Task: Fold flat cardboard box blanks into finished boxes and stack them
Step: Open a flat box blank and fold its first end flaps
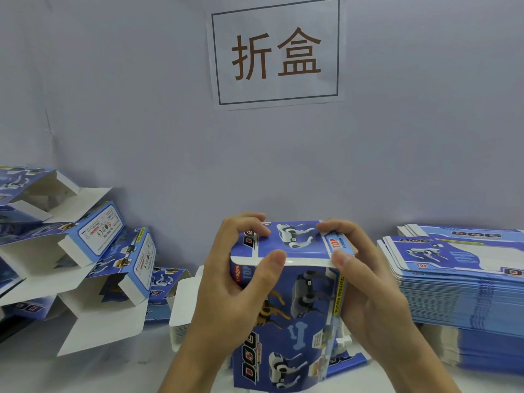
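**A:** What's nearest the camera?

**B:** Two bare hands on one blue box (286, 307), printed with robot dogs and a bone, held upright at about 6 o'clock over the table (119, 373). The left hand (226, 282) curls round the box's left side, thumb on the white edge of the top flap, fingers hooked over the far edge. The right hand (365, 282) mirrors it at 5 o'clock — thumb on the same white edge, fingers over the top right corner.

**B:** So both hands are gripping the box, not lying flat on it. The top flap is bent down across the opening; I cannot tell whether it is tucked in.

**A:** And just behind the box?

**B:** A low pile of white card pieces (184, 307) lies at 7 o'clock, partly hidden by the left wrist.

**A:** Farther out?

**B:** At 3 o'clock, a tall stack of flat blanks (467, 293) — blue, same dog print — lies well to the right of the hands, with a second, lower pile of blanks (465, 232) behind it against the wall. At 9 o'clock, a loose heap of folded boxes (85, 256) leans together, several with white flaps hanging open, one showing a white label panel.

**A:** The backdrop?

**B:** A pale grey wall (141, 109), and at 12 o'clock a white paper sign (276, 52) with a dark border and two large brown characters.
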A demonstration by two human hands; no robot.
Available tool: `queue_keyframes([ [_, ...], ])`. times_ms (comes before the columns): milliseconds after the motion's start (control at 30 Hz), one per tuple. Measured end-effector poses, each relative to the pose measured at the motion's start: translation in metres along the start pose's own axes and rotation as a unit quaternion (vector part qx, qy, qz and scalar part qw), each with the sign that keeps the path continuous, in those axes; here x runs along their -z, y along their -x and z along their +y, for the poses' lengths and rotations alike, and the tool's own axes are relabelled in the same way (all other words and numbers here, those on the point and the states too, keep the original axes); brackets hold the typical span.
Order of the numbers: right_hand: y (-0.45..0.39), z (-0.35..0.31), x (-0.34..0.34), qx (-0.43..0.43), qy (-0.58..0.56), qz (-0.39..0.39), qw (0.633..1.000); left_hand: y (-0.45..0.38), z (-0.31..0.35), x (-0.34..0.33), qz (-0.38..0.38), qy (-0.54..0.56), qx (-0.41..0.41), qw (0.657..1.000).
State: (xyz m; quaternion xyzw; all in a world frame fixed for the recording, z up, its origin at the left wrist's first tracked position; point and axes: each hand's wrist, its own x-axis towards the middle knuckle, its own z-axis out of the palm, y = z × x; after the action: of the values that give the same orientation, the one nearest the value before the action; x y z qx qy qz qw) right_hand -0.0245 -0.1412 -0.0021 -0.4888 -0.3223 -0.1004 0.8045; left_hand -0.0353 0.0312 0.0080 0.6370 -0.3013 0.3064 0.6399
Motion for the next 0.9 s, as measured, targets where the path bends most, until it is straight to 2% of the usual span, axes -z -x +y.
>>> queue_keyframes([
  [133, 0.001, 0.004, 0.001, 0.023, 0.008, 0.012, 1.0, -0.002, 0.001, 0.01, -0.02, -0.009, 0.002, 1.0],
  [267, -0.001, 0.006, 0.003, 0.049, 0.084, 0.031, 0.995, -0.003, -0.002, 0.01, -0.005, -0.062, -0.019, 0.998],
  [433, 0.0, 0.011, -0.004, 0.088, 0.089, 0.05, 0.991, 0.0, -0.005, 0.002, 0.032, -0.059, -0.042, 0.997],
  [633, -0.001, 0.007, -0.016, 0.056, 0.079, 0.067, 0.993, 0.003, 0.0, -0.007, 0.032, 0.082, 0.017, 0.996],
  [900, -0.002, 0.004, -0.016, 0.026, 0.03, 0.066, 0.997, 0.002, -0.002, -0.003, 0.056, 0.107, 0.029, 0.992],
])
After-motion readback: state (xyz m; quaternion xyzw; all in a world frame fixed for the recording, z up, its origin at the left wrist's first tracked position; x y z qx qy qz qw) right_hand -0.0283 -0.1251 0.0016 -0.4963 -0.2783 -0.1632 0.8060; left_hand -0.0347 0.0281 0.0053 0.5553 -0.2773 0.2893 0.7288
